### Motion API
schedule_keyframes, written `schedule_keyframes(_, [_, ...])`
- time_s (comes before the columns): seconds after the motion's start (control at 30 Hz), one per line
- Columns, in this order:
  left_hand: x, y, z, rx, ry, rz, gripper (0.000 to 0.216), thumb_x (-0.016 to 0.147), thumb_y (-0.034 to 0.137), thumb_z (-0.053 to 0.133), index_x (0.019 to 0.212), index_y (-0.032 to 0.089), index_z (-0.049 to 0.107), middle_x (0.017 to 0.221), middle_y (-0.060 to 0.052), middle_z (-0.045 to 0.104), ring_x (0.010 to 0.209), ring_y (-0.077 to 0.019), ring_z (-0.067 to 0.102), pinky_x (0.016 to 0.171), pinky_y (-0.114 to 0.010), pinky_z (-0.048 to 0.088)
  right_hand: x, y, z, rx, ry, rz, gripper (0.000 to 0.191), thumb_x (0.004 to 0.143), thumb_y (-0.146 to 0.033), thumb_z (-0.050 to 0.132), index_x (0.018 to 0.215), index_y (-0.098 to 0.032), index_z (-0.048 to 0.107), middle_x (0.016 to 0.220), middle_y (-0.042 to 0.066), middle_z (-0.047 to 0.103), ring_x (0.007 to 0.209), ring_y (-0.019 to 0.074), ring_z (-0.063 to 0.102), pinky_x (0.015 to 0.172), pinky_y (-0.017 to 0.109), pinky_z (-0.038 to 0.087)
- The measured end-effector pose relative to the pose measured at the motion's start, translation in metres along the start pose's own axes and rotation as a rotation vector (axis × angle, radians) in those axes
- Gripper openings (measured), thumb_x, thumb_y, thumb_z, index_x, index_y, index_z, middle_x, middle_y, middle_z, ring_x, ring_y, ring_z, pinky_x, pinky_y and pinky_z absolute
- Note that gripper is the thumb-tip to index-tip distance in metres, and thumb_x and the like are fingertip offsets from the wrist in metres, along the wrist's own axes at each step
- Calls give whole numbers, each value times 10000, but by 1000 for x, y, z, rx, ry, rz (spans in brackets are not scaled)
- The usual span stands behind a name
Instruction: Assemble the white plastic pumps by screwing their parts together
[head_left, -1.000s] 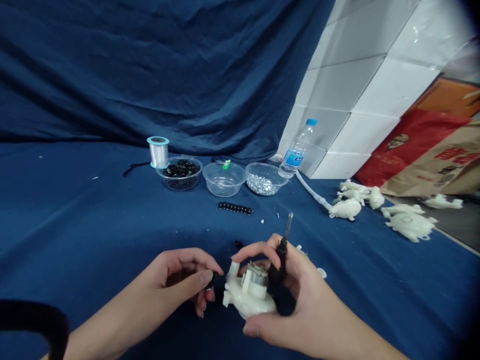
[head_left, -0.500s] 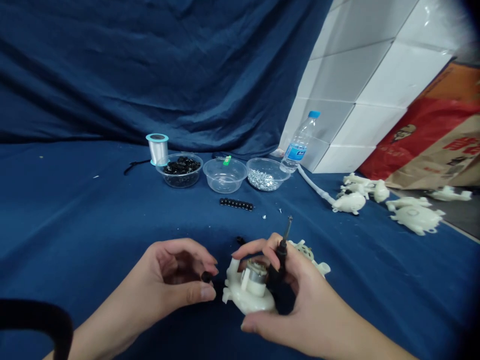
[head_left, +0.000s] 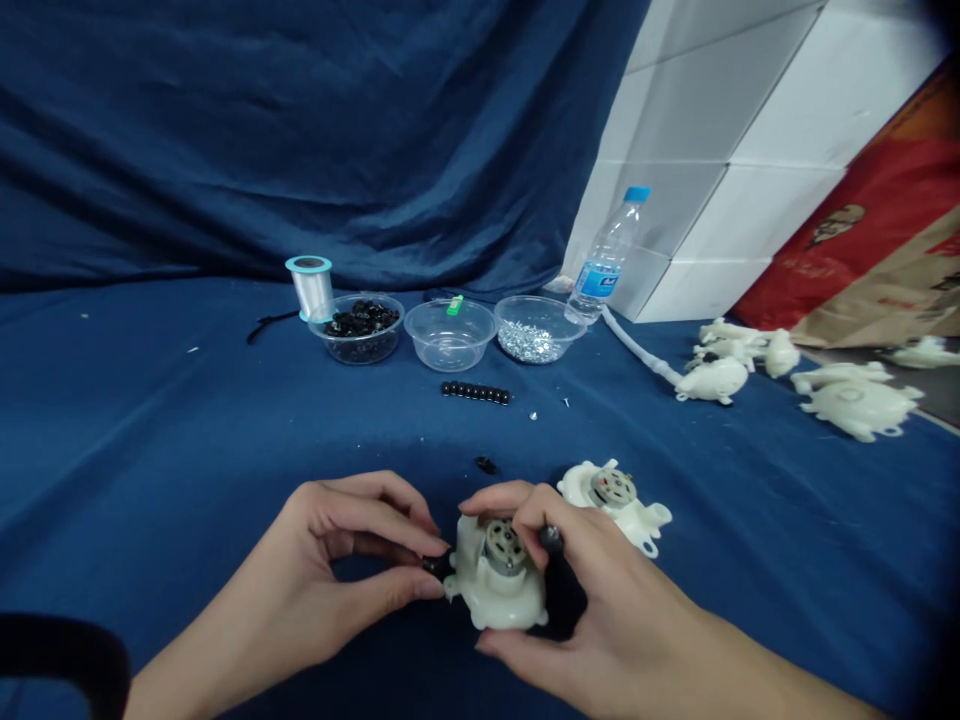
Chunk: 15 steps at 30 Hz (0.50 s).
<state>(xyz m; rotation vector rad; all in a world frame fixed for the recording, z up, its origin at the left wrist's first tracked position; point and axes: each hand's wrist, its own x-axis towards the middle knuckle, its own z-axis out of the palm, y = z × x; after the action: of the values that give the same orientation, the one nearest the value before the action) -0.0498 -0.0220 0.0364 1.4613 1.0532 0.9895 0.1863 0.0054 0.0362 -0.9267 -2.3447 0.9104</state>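
Motor housing in right hand, screwdriver apparently lowered

The left hand and right hand are slender, short-nailed; the bare left forearm enters at seven o'clock, the right forearm at five.

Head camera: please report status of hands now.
Left hand pinching black part at white motor housing. Right hand holding housing, black tool handle. Second housing nearby.
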Motion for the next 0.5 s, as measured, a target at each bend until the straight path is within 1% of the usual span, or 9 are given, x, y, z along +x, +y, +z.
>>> schedule_keyframes(0.13, [-1, 0, 0, 147, -26, 48, 244, 794, 103, 723, 887, 314, 805, 1003, 16, 711, 920, -138, 708, 810, -188, 588, 0, 2, 0, 40, 39, 21, 663, 718, -198, 814, 1217, -368, 413, 1242, -11, 620, 1058, 245, 650, 859, 398, 544])
schedule_keyframes(0.23, [0, -2, 3, 195, -45, 70, 265, 788, 63, 680, 861, 288, 800, 1003, 8, 730, 931, -147, 715, 838, -208, 577, 0, 3, 0, 57, 62, 24, 652, 705, -187, 822, 1199, -352, 430, 1225, -3, 623, 1085, 256, 640, 897, 422, 537])
schedule_keyframes(0.37, [1, -6, 8, 203, -28, 70, 282, 767, 33, 638, 844, 254, 795, 950, 0, 760, 865, -145, 732, 777, -195, 582, 2, 4, 0, 57, 75, 24, 627, 691, -182, 827, 1164, -345, 448, 1224, -6, 611, 1099, 257, 632, 913, 432, 530])
schedule_keyframes(0.43, [1, -7, 9, 206, -18, 78, 294, 759, 26, 620, 842, 246, 796, 925, -2, 772, 827, -150, 742, 724, -193, 593, 1, 4, 0, 59, 69, 30, 640, 692, -181, 824, 1178, -351, 444, 1235, -8, 603, 1115, 256, 623, 925, 436, 523])
schedule_keyframes(0.5, [1, -9, 9, 241, -27, 102, 316, 756, 17, 610, 859, 250, 797, 912, 6, 780, 818, -150, 748, 713, -194, 600, 0, 4, 1, 69, 54, 39, 651, 696, -177, 820, 1191, -355, 437, 1239, -13, 603, 1128, 252, 617, 931, 429, 517])
